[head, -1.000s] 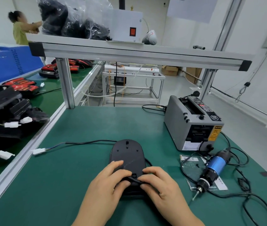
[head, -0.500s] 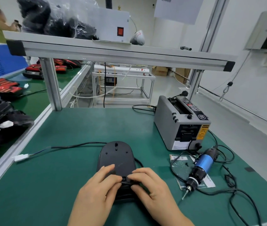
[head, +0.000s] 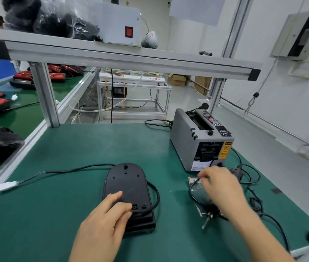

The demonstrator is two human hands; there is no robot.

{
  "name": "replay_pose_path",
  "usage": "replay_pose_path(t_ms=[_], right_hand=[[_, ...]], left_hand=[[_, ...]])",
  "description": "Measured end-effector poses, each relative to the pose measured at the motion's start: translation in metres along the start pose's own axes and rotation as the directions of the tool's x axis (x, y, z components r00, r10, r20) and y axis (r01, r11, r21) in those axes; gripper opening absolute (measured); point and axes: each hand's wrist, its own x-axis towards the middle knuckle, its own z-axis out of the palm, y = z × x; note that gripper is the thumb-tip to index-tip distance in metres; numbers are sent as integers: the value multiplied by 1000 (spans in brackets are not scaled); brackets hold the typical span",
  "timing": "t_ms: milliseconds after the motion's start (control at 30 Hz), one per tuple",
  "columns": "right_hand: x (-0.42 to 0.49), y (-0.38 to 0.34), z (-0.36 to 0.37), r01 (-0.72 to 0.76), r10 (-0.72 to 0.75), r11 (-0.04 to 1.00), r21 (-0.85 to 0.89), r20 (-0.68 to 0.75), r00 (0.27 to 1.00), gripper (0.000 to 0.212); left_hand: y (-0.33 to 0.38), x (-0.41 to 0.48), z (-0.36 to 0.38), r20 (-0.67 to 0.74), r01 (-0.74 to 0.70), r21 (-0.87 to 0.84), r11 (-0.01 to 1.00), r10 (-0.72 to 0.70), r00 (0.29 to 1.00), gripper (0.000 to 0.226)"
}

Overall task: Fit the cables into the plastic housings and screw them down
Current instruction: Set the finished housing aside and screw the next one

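Green bench (head: 74, 214) bears housing (head: 127, 182), cable (head: 78, 168), tape dispenser (head: 183, 140).

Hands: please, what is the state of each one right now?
Left hand: open, fingers pressing on the black housing.
Right hand: over the electric screwdriver, blurred; a grip cannot be told.
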Motion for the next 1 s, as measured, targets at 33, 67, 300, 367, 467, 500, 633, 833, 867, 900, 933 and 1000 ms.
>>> replay_pose_path(t_ms=[33, 67, 300, 367, 467, 500, 633, 833, 867, 900, 933, 1000], right_hand=[[10, 13, -6, -54, 54, 992, -116, -3, 999, 29], [19, 24, -10, -103, 104, 975, -198, -3, 995, 32], [55, 50, 3, -202, 262, 890, -409, 95, 960, 28], [58, 49, 11, -211, 273, 888, -409, 98, 957, 21], [61, 49, 18, -200, 255, 880, -431, 73, 964, 17], [62, 49, 19, -195, 243, 880, -433, 58, 968, 17], [66, 49, 23, -183, 224, 870, -457, 37, 974, 26], [63, 45, 24, -175, 231, 832, -526, 41, 972, 13], [62, 44, 22, -179, 242, 828, -532, 50, 969, 14], [62, 43, 21, -183, 249, 824, -536, 54, 967, 14], [60, 42, 18, -187, 254, 826, -532, 54, 966, 13], [55, 37, 10, -197, 247, 843, -501, 35, 968, 12]], left_hand=[[1, 0, 0, 1, 2, 1, 1000, -2, 1000, 36], [1, 0, 0, 0, -5, 5, 1000, 5, 1000, 37], [0, -1, 0, -88, -41, 23, 999, 43, 995, 19], [0, -1, 1, -80, -38, 28, 999, 40, 996, 30], [0, -2, -1, -59, -40, 39, 998, 42, 997, 31], [0, -2, -1, -58, -42, 45, 998, 45, 997, 31], [1, -1, -2, -30, -37, 39, 999, 38, 999, 30], [2, -2, -4, 1, -42, 49, 998, 42, 999, 31], [3, -2, -5, 7, -38, 51, 998, 38, 999, 30], [3, -1, -5, 21, -27, 38, 999, 26, 999, 28], [3, -2, -5, 20, -29, 34, 999, 28, 999, 20], [4, -2, -5, 43, -9, 35, 999, 8, 999, 13]])
